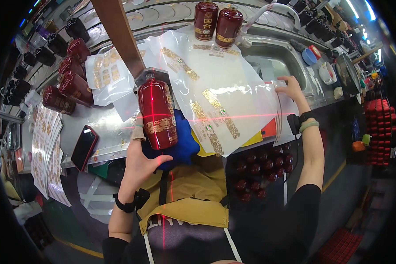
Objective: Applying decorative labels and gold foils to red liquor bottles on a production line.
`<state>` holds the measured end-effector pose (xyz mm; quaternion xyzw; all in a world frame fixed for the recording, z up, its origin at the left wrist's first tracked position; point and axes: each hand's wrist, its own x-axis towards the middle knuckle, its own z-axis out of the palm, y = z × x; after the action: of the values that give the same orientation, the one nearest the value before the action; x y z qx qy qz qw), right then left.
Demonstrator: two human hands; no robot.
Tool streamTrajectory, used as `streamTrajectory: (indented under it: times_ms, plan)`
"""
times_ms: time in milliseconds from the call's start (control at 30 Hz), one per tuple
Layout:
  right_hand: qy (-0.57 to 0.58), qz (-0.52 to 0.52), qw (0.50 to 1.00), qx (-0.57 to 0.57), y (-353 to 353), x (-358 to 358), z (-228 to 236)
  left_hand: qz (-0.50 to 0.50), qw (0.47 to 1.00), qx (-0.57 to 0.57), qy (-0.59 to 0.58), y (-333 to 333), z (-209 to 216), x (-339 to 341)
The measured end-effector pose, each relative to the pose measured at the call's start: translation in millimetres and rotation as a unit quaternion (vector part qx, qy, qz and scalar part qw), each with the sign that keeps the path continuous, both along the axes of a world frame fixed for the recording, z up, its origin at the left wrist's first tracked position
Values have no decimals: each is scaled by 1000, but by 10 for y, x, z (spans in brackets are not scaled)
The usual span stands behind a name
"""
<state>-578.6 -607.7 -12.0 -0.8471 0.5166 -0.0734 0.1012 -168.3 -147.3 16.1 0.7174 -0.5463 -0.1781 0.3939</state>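
A dark red glass bottle (156, 116) with gold ornament leans, neck away from me, on a blue cloth (187, 141). My left hand (138, 165) is beside its base, covered fingers stretched along the bottle's left side and thumb spread away; I cannot tell whether they touch it. To the right, my right hand (293, 90) is over the edge of a narrow pale sheet (286, 114), thumb and forefinger curved but apart. Between my hands lies a large translucent sheet (237, 90) with several gold decals (220, 113). Red laser lines cross on the bottle.
Two red bottles (218, 24) stand behind the large sheet, beside a metal sink (275, 55). Left are more red bottles (77, 88), a phone (84, 147) and printed sheets (46, 147). A brown post (119, 35) rises behind the leaning bottle. Bottles (259, 171) stand below the table.
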Motion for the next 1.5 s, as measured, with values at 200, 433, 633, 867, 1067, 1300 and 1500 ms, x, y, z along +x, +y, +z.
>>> streamTrajectory:
  times_ms: [200, 433, 633, 867, 1067, 1300, 1500]
  plan:
    - [-67, -44, 968, 237, -271, -65, -148, 37, 998, -11, 42, -65, 18, -7]
    - [-170, 5, 982, 80, -322, -387, -527, 10, 997, -55, 54, -49, -33, -46]
    - [-250, 3, 958, 137, -736, -644, -927, 37, 994, -72, 76, 0, -153, -79]
    - [-346, -79, 929, 110, -772, -849, -847, 29, 991, -98, 83, -47, -239, -128]
    - [-301, -140, 935, 123, -182, -553, -243, 21, 988, -128, 90, -27, -310, -110]
    - [-388, -50, 909, 146, 750, 118, 190, 80, 983, -154, 68, -68, -296, -104]
    - [-257, 134, 953, 84, 2192, 1005, 545, 76, 986, -98, 113, -52, -321, -33]
